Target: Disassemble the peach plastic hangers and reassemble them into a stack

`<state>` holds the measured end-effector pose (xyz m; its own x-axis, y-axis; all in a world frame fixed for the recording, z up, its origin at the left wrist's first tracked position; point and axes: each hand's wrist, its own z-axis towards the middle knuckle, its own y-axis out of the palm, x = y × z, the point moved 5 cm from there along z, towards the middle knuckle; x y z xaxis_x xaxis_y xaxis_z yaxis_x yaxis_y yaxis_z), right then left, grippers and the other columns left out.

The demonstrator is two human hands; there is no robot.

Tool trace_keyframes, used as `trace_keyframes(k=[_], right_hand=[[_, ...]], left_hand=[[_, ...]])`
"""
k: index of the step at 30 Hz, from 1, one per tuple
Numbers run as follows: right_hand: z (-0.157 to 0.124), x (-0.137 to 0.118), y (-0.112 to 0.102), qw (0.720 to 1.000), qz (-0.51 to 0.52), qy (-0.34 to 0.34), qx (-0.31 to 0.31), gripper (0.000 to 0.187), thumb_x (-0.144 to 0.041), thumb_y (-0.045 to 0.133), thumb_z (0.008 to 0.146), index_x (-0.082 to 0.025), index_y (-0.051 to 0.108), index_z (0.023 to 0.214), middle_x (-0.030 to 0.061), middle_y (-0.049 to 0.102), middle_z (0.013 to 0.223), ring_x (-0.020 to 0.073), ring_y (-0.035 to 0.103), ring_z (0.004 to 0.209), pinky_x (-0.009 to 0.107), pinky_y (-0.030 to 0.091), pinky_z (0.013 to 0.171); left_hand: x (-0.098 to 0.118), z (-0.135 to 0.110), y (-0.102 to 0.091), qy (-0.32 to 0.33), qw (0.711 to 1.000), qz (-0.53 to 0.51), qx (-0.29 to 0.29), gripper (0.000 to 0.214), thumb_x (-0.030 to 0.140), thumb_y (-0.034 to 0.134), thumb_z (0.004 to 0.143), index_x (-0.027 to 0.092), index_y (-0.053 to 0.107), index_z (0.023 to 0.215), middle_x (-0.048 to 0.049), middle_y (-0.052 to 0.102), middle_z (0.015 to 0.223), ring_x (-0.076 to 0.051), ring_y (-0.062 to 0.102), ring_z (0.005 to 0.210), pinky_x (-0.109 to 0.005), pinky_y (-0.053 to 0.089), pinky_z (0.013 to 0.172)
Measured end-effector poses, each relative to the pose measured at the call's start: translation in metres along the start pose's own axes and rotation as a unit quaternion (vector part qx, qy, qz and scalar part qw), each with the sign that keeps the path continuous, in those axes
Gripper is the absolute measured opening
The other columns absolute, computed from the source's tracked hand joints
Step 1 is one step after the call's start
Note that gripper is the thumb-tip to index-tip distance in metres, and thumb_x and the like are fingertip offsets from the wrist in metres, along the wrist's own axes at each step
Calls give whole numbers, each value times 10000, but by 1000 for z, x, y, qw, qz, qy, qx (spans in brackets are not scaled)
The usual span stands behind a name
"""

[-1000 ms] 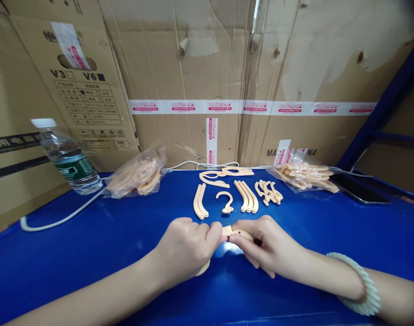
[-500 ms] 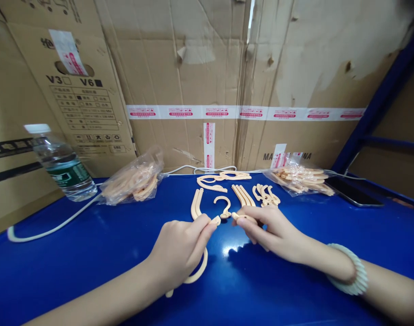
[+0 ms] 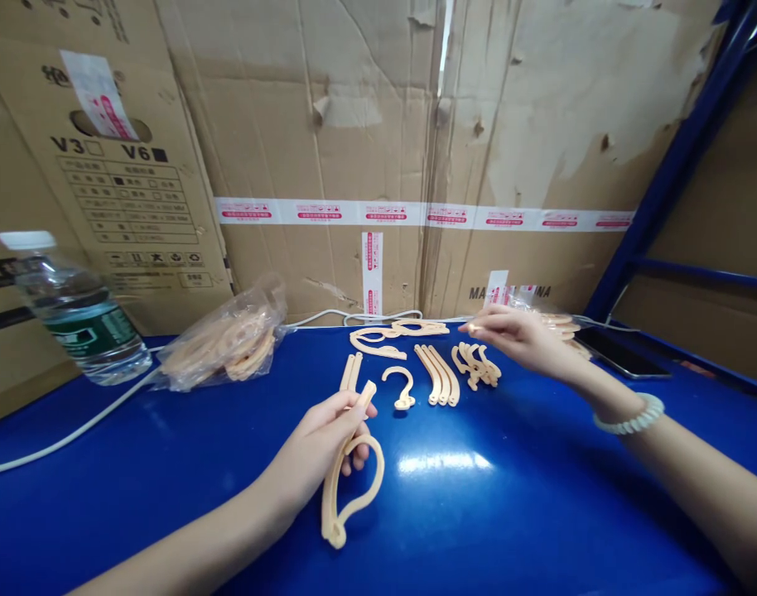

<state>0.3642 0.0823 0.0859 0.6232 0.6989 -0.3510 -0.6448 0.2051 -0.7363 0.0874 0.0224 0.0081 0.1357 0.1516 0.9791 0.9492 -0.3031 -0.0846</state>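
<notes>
My left hand [image 3: 335, 430] is closed around a beige plastic hanger arm [image 3: 334, 505], whose curved loop hangs below the fingers toward me. Its upper end pokes out above the thumb. My right hand [image 3: 515, 335] is raised at the back right, thumb and fingers pinched together; a small pale bit shows at the fingertips, too little to name. Between the hands, a hanger hook [image 3: 402, 389] lies on the blue table. To its right lie several straight hanger arms [image 3: 437, 377] side by side and a heap of hooks [image 3: 476, 364]. Two more arms [image 3: 351, 371] lie beyond my left hand.
Hanger parts joined together [image 3: 388, 333] lie at the table's back edge. A clear bag of parts [image 3: 220, 343] and a water bottle [image 3: 84, 319] stand left. Another bag [image 3: 558, 323], partly behind my right hand, and a phone [image 3: 624, 352] lie right. A white cable [image 3: 74, 439] crosses the left side.
My right hand has moved up and away to the right, from beside the hook to over the hooks and bag. My left hand has shifted left and turned, showing more of the hanger arm.
</notes>
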Motion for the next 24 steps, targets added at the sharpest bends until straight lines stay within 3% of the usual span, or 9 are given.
trace_keyframes(k=[7,16,20,24], right_hand=[[-6,20,26,988,-81,-61,-120,240,-124,544,863,-198,768,906,82,707,960,208,674,859,344,538,787],[-7,19,28,979,-93,-48,-177,362,61,486,672,-176,736,781,45,729,906,180,689,822,284,548,773],[-7,15,27,978,-105,-51,-170,406,92,428,631,-165,714,761,44,714,820,180,673,755,297,541,734],[-7,-20,28,986,-102,-86,-96,382,29,413,778,-159,677,980,105,673,1008,222,626,942,394,516,843]], left_hand=[[7,-6,-4,-3,998,-53,29,282,413,585,788,160,569,913,5,611,611,-120,538,580,-215,402,565],[17,-10,-5,15,997,-56,47,257,384,596,796,159,589,920,-17,655,678,-143,551,651,-248,422,644],[19,-11,-8,22,997,-52,60,221,366,585,817,166,598,910,-20,665,703,-151,567,682,-259,437,687],[21,-13,-12,31,993,-65,91,222,379,589,833,170,610,906,-40,693,761,-182,631,772,-273,471,729]])
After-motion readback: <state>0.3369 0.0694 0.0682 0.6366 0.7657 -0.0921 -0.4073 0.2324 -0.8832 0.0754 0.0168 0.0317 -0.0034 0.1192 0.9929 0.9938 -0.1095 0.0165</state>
